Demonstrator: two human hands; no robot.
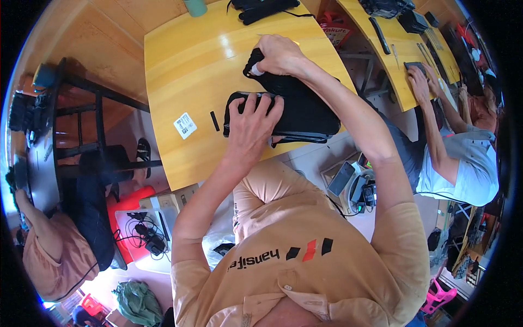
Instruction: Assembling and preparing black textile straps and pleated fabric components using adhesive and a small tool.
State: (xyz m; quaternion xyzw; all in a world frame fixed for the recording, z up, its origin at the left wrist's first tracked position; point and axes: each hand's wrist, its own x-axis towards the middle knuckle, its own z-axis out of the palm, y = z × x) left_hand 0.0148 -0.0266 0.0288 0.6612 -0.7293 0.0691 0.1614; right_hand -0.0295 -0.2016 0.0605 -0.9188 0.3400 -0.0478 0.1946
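Nearest to you, at the front edge of the yellow wooden worktop (180,60), your left hand (251,126) lies open, fingers spread flat on the folded black fabric garment (305,111), pinning its near-left corner. Keep that palm pressing evenly so the layers do not slide toward the edge, where part of the cloth already overhangs. Just beyond, your right hand (279,55) is closed around the bunched far end of the same garment, with something small and white showing at the fingers; what it is cannot be told. Draw that end taut against the pinned corner, not upward, to keep the fold square.

Left of the cloth lie a small black strip (214,121) and a white square printed label (185,125), both apart from it and not in your way. Farther back stand a teal cup (195,6) and a black strap-like bundle (267,8). To your right, another person's hand (418,76) works at a separate bench.
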